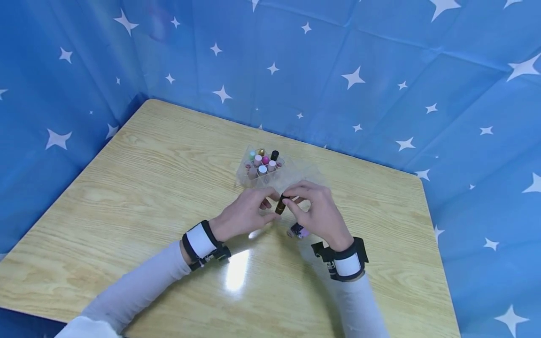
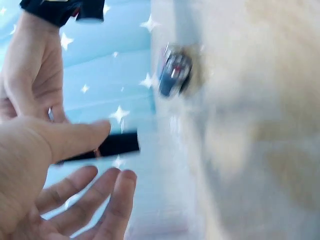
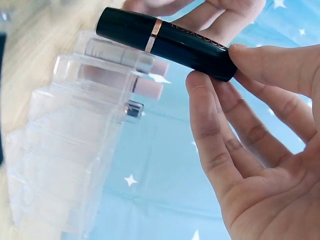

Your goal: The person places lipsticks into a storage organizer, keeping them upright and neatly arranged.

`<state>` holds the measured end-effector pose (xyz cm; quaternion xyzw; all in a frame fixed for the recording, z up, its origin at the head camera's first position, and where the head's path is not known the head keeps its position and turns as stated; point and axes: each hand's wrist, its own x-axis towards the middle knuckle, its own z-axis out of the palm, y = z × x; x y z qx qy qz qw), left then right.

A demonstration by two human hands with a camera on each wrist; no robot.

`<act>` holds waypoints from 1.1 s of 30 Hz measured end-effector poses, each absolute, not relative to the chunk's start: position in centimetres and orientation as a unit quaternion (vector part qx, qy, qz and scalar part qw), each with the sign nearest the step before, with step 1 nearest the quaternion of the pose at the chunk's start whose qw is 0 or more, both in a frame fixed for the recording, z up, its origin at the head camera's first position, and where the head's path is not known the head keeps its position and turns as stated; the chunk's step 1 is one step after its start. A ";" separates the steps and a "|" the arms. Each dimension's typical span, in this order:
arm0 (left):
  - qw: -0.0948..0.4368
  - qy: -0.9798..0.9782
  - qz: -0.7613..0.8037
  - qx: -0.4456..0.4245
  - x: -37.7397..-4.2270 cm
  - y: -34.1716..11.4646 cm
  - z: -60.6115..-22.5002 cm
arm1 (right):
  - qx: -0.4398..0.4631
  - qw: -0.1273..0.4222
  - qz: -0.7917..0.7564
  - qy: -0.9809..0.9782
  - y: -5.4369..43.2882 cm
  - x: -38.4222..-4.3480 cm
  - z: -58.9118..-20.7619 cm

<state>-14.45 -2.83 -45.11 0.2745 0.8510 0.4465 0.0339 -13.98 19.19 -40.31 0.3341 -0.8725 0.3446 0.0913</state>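
A dark lipstick tube (image 1: pixel 281 205) with a thin copper-coloured band is held above the table between both hands. My right hand (image 1: pixel 314 206) pinches one end of it between thumb and fingertips. Lettering shows on that half of the lipstick tube (image 3: pixel 170 42) in the right wrist view. Beside the other end is my left hand (image 1: pixel 245 213), its fingers loosely bent and spread. In the left wrist view, the left thumb overlaps the lipstick tube (image 2: pixel 120 144), while the other fingers stay apart from it; whether the thumb touches is unclear.
A clear stepped organizer (image 3: pixel 65 135) holds several lipsticks and small cosmetics, just beyond the hands. A small dark-and-purple item (image 1: pixel 299 230) lies on the wooden table (image 1: pixel 169 169) below the right hand. A blue star-patterned curtain (image 1: pixel 296 70) hangs behind.
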 end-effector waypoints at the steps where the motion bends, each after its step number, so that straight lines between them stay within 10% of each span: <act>1: 0.031 0.852 0.446 0.274 -14.6 -3.2 -44.8 | 0.335 0.095 0.343 -0.872 19.2 -14.1 -40.1; 11: -0.151 0.865 0.417 0.233 -17.4 -6.1 -44.2 | 0.341 0.100 0.324 -0.877 19.2 -16.1 -37.9; 19: -0.013 0.896 0.428 0.122 -18.0 -6.9 -45.7 | 0.339 0.101 0.317 -0.880 19.4 -17.5 -37.0; 33: 0.046 0.895 0.434 0.088 -18.9 -7.5 -46.6 | 0.345 0.102 0.305 -0.882 19.3 -21.4 -35.7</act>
